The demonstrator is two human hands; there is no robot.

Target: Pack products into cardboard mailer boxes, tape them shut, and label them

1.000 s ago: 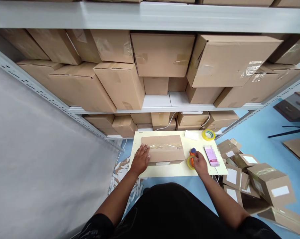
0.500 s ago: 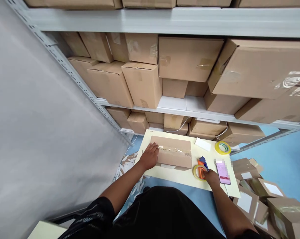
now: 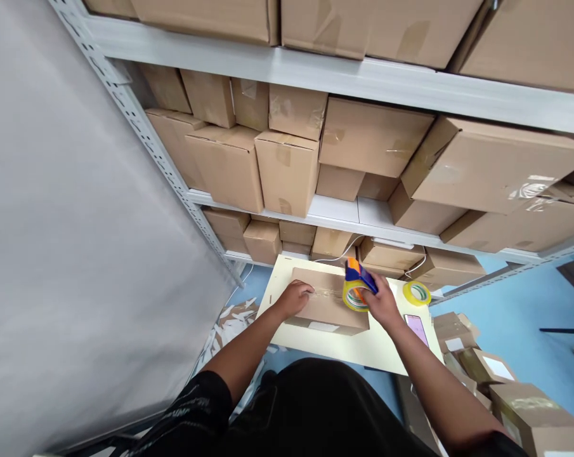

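Observation:
A closed cardboard box (image 3: 332,311) lies on the cream-coloured table, with clear tape (image 3: 327,294) along its top and a white label on its near side. My left hand (image 3: 293,299) rests on the box's left end, fingers curled together by the end of the tape; what they pinch, if anything, is too small to make out. In my right hand (image 3: 382,301) is an orange and blue tape dispenser (image 3: 358,276) with a yellow-edged roll, held tilted above the box's right part. My right fingers are wrapped round it and partly hidden.
On the table (image 3: 382,349) to the right are a spare tape roll (image 3: 417,293) and a phone (image 3: 416,329). Shelving (image 3: 291,66) full of cardboard boxes stands ahead. Labelled boxes (image 3: 529,406) are piled at right, paper scraps (image 3: 229,327) lie at left, beside a grey wall.
My right hand has lifted the tape dispenser from the table and brought it left over the box. My left hand's fingers, flat on the box before, are now curled. The view has shifted.

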